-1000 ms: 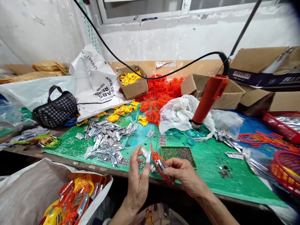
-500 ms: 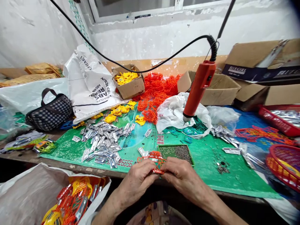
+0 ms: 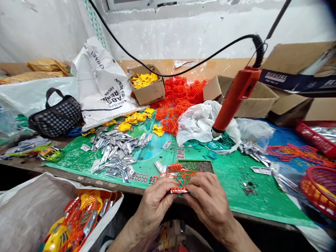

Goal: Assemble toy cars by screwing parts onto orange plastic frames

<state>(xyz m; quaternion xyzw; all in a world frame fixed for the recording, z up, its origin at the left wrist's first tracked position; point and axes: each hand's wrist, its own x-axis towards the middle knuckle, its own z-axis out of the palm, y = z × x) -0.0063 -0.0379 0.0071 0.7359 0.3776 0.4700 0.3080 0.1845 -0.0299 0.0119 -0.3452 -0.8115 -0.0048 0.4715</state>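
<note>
Left hand (image 3: 155, 200) and right hand (image 3: 210, 201), fingers closed, pinch an orange frame (image 3: 180, 182) near its sides; probably light, springy plastic, thin bars fragile, solid near edge safest.

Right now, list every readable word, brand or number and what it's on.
"CHIMEI": white sack
"ABS RESIN": same sack, large, repeated smaller
"POLYLAC": same sack, lower print
"BLUE GIRL": dark-banded carton at right; smaller print below is too small to read
"BLUE": same carton, further right, cut off by the picture edge
"6656", probably: green mat, red print; characters beside it unclear
Small mark on the box of yellow parts: unreadable
</note>
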